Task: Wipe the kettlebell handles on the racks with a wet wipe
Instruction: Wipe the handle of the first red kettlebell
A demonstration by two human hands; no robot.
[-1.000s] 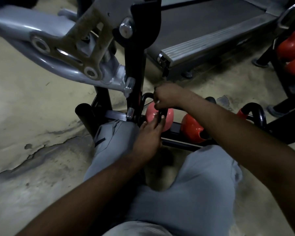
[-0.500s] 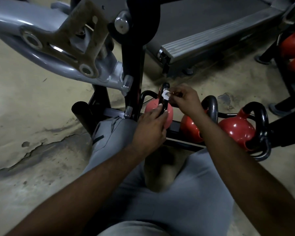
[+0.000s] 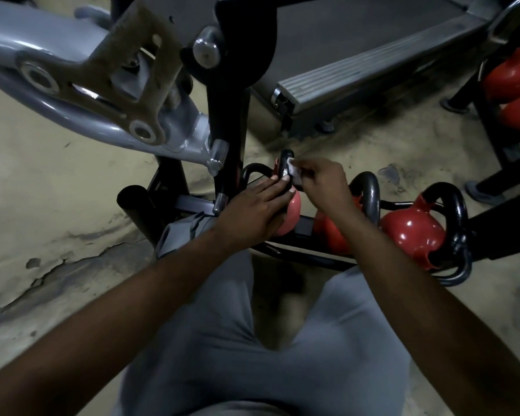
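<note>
Left hand (image 3: 252, 211) lies over the top of a pale pink round kettlebell (image 3: 293, 216) just above frame centre, fingers fairly straight, fingertips (image 3: 285, 178) touching the base of its black loop handle (image 3: 283, 163); thumb hidden, no clear grip. Right hand (image 3: 324, 181) comes in from 4 o'clock and pinches a small crumpled white wet wipe (image 3: 293, 173) between its fingertips, pressing it on the 3 o'clock side of that handle, near the top. The pink kettlebell sits at the 9 o'clock end of a low black metal floor rack (image 3: 300, 255). Next along, toward 3 o'clock, is a red kettlebell (image 3: 330, 235), mostly behind the right forearm, with its grey-black handle (image 3: 371, 193) standing upright. Beyond it is a glossy red kettlebell (image 3: 412, 232) with a thick black handle (image 3: 451, 211), at the 3 o'clock end of the rack. A grey painted steel machine arm (image 3: 72, 94) with bolts fills 10 to 11 o'clock, joined to a black upright post (image 3: 225, 115) just beside the pink kettlebell. A grey treadmill deck (image 3: 373, 55) is at 1 o'clock. A second black rack with red kettlebells (image 3: 514, 82) is at 2 o'clock, partly cut off by the frame edge. There is a cracked beige concrete floor (image 3: 57, 223) all round. The person's knees in grey trousers (image 3: 327, 355) are at 6 o'clock.
</note>
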